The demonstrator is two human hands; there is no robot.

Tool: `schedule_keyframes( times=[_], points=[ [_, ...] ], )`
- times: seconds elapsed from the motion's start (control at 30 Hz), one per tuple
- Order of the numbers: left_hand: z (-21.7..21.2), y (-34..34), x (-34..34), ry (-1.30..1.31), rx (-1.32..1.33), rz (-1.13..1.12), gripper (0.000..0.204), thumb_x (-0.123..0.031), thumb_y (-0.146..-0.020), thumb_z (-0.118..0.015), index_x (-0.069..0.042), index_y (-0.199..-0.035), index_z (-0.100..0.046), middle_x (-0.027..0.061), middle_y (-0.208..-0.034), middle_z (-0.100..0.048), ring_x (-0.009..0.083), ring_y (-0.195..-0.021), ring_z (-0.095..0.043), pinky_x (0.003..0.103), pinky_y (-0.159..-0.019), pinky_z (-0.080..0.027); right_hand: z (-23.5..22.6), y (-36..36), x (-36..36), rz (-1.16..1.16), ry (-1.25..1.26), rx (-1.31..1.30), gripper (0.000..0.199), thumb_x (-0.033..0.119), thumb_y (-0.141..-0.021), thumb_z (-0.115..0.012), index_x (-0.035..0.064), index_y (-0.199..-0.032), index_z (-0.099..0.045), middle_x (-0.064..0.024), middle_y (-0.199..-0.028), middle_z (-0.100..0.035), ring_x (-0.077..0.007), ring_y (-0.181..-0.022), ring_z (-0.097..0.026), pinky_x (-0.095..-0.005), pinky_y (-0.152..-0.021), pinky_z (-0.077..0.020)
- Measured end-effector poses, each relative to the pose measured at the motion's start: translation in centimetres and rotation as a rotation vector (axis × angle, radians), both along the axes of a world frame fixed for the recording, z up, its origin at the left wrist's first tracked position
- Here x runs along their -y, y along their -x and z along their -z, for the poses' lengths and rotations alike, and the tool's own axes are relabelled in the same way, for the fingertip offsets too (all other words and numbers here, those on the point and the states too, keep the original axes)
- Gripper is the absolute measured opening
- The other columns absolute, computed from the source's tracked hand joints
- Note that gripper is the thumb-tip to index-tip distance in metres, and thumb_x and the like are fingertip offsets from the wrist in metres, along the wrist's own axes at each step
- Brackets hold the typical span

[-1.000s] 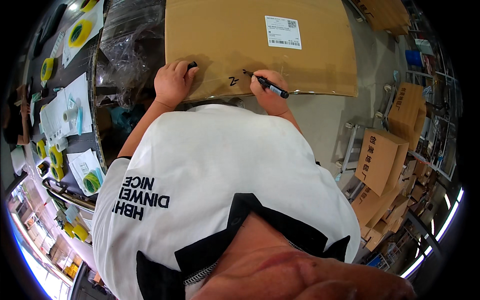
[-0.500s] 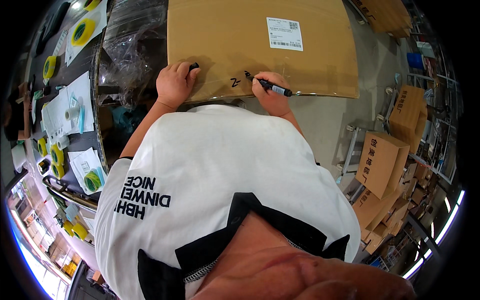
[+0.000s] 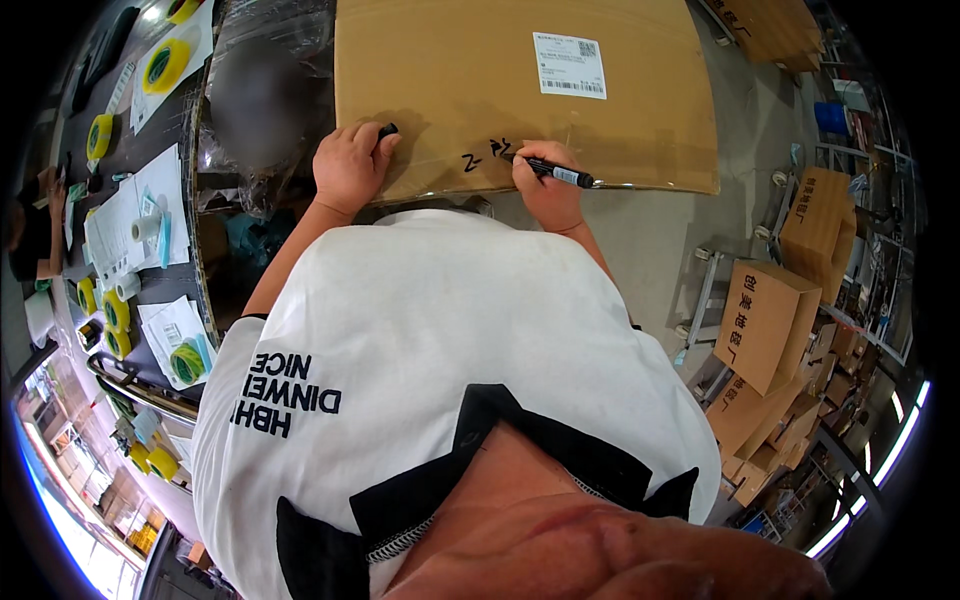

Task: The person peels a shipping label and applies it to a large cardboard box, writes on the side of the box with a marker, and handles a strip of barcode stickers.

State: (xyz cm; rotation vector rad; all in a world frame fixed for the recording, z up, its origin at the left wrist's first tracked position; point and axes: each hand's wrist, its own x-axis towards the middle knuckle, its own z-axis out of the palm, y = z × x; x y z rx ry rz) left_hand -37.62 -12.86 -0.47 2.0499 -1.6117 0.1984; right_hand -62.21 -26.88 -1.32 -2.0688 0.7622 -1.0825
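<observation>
A large brown cardboard box (image 3: 450,70) lies before me, with a white label (image 3: 570,66) on its top. My right hand (image 3: 550,190) grips a black marker (image 3: 560,173), whose tip meets the cardboard at the end of some black handwriting (image 3: 483,155) near the box's near edge. At the box's near left corner rests my left hand (image 3: 350,167), with a small black marker cap (image 3: 387,131) pinched between thumb and fingers.
On the left stands a dark table (image 3: 160,245) with papers and several rolls of yellow tape (image 3: 166,66). Crumpled clear plastic wrap (image 3: 265,100) lies between table and box. Open cartons (image 3: 765,325) and a metal trolley (image 3: 700,300) stand to the right.
My right hand and the marker have shifted slightly to the right, and more black strokes now show on the cardboard. My left hand stays in place.
</observation>
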Motion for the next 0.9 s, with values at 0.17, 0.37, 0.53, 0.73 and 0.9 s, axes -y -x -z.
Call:
schedule_keyframes(
  times=[0.17, 0.37, 0.53, 0.73, 0.9],
  points=[
    [0.0, 0.0, -0.1, -0.021, 0.007, -0.001, 0.019, -0.028, -0.084, -0.066, -0.009, -0.085, -0.062, 0.0071, -0.078, -0.064, 0.029, -0.069, -0.061, 0.038, -0.06, -0.048, -0.2, 0.0, 0.0, -0.023, -0.019, -0.001, 0.01, 0.008, -0.072, -0.067, 0.0054, -0.081, -0.062, -0.0096, -0.078, -0.064, -0.0275, -0.071, -0.06, -0.0355, -0.067, -0.0489],
    [0.2, 0.0, -0.1, 0.032, 0.032, 0.003, 0.019, -0.028, -0.084, -0.066, -0.01, -0.086, -0.062, 0.0069, -0.077, -0.064, 0.0289, -0.068, -0.061, 0.037, -0.06, -0.048, -0.7, 0.5, 0.0, -0.099, 0.022, -0.001, 0.011, 0.006, -0.071, -0.067, 0.0061, -0.08, -0.061, -0.0098, -0.078, -0.064, -0.0267, -0.071, -0.06, -0.0361, -0.067, -0.0486],
    [0.2, 0.0, -0.2, 0.006, 0.028, -0.009, 0.019, -0.029, -0.084, -0.065, -0.01, -0.086, -0.062, 0.0068, -0.077, -0.064, 0.0289, -0.069, -0.061, 0.038, -0.061, -0.049, 0.4, 0.8, -0.2, -0.059, -0.004, 0.062, 0.012, 0.005, -0.07, -0.067, 0.0065, -0.08, -0.061, -0.009, -0.078, -0.064, -0.026, -0.071, -0.06, -0.036, -0.067, -0.0486],
    [0.1, 0.0, -0.2, -0.005, 0.023, -0.023, 0.019, -0.029, -0.084, -0.065, -0.01, -0.086, -0.063, 0.0067, -0.078, -0.065, 0.029, -0.07, -0.061, 0.038, -0.062, -0.049, -0.2, 0.7, -0.3, -0.063, -0.025, 0.034, 0.012, 0.005, -0.069, -0.067, 0.0072, -0.079, -0.061, -0.0086, -0.077, -0.063, -0.0259, -0.072, -0.06, -0.0362, -0.068, -0.0489],
    [0.2, 0.0, -0.2, -0.005, 0.015, -0.026, 0.019, -0.029, -0.084, -0.065, -0.01, -0.087, -0.063, 0.0064, -0.08, -0.065, 0.0291, -0.07, -0.061, 0.038, -0.062, -0.049, 0.1, 1.0, 0.0, -0.1, 0.027, 0.05, 0.011, 0.005, -0.069, -0.066, 0.0071, -0.078, -0.06, -0.0087, -0.075, -0.063, -0.0266, -0.071, -0.061, -0.0358, -0.066, -0.0493]
  ],
)
